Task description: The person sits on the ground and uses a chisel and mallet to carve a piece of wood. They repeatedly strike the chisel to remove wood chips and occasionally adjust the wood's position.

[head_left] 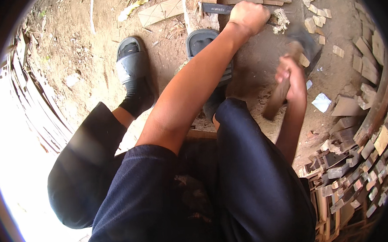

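My left hand (249,18) is closed in a fist round a chisel (216,8), which lies nearly level. Its dark flat blade points left against a wooden piece (208,21), and a frayed, pale handle end sticks out to the right of my fist. In my right hand (292,75) is a hammer (276,99), gripped by its wooden handle. The hammer's dark head is smeared by motion, a little below and right of the chisel's frayed end. My right foot, in a grey sandal (202,39), is at the near end of the wooden piece.
A flat board with drawn lines (165,11) lies at the far left of the wooden piece. Small wood offcuts (317,18) are scattered at the far right. A heap of cut sticks (356,174) rises at the near right. My left sandal (133,65) stands on bare soil.
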The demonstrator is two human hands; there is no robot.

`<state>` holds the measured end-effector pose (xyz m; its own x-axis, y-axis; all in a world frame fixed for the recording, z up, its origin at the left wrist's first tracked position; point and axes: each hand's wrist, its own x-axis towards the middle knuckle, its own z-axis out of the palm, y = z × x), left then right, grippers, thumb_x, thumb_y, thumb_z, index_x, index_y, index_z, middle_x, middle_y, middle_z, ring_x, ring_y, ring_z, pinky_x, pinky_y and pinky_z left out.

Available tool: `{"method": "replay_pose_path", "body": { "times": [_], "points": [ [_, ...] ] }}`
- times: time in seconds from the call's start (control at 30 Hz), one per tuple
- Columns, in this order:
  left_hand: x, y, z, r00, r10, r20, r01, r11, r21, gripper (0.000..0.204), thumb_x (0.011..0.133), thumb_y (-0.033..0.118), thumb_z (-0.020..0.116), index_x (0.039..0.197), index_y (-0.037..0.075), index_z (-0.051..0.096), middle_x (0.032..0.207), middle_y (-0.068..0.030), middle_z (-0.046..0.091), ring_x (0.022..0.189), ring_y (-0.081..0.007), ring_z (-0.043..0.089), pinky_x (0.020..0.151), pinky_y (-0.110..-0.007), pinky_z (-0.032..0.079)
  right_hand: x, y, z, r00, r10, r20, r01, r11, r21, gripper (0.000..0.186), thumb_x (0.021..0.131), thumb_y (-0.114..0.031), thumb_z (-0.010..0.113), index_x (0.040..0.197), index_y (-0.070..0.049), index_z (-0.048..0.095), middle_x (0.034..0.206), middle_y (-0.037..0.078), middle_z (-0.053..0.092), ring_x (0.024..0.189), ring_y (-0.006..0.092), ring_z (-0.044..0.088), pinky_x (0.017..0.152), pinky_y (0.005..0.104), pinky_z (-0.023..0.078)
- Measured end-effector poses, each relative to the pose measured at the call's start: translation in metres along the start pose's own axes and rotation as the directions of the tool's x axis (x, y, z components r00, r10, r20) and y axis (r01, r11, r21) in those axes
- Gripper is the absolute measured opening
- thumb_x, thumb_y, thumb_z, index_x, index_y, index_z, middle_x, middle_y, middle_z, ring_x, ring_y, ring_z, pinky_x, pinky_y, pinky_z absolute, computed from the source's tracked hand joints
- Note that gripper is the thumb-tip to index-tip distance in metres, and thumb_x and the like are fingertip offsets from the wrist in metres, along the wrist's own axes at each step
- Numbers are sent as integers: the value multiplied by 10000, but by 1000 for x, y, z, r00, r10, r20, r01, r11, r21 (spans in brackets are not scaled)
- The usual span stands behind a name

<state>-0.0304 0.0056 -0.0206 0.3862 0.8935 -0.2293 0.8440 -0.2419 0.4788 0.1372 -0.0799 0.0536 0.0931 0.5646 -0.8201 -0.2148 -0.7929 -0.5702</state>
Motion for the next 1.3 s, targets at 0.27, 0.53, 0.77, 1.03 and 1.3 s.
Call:
{"method": "replay_pose_path", "body": {
  "times": [0.27,0.53,0.77,1.03,1.3],
  "points": [
    [3,-4,3,999,32,-31,-32,999,-1,143,771,136,549,832,90,671,818,-108,687,757,-268,681,658,-370,552,14,-8,7,993,-54,-107,68,988,138,173,789,-109,619,861,-69,466,623,-28,389,462,58,371,417,238,333],
    [2,-3,2,1000,17,-3,-17,1000,-6,144,760,145,564,843,86,667,823,-115,685,776,-262,679,678,-365,549,25,-10,-10,996,-58,-73,73,972,223,195,780,-62,613,899,-81,460,622,-31,392,456,61,377,419,260,337],
    [2,-11,6,1000,17,-12,-17,1000,16,144,747,167,588,839,85,664,823,-122,683,771,-266,677,673,-370,548,1,-20,-3,998,61,-30,-64,994,-91,193,785,-65,610,918,-76,472,623,-31,389,461,60,377,413,253,333],
    [-3,-9,3,1000,-1,0,1,1000,27,138,763,122,576,825,115,698,845,-93,692,791,-238,683,683,-344,547,-7,-20,5,998,54,29,-49,988,-146,160,802,-74,592,917,-83,480,623,-40,370,465,56,373,422,250,337],
    [-6,-18,8,999,4,-33,-4,1000,20,140,764,125,568,825,122,694,835,-90,691,774,-246,682,669,-348,544,-7,-12,19,992,113,58,-100,976,-191,106,831,-98,579,902,-104,501,615,-73,370,458,24,333,425,203,304]
  ]
}}
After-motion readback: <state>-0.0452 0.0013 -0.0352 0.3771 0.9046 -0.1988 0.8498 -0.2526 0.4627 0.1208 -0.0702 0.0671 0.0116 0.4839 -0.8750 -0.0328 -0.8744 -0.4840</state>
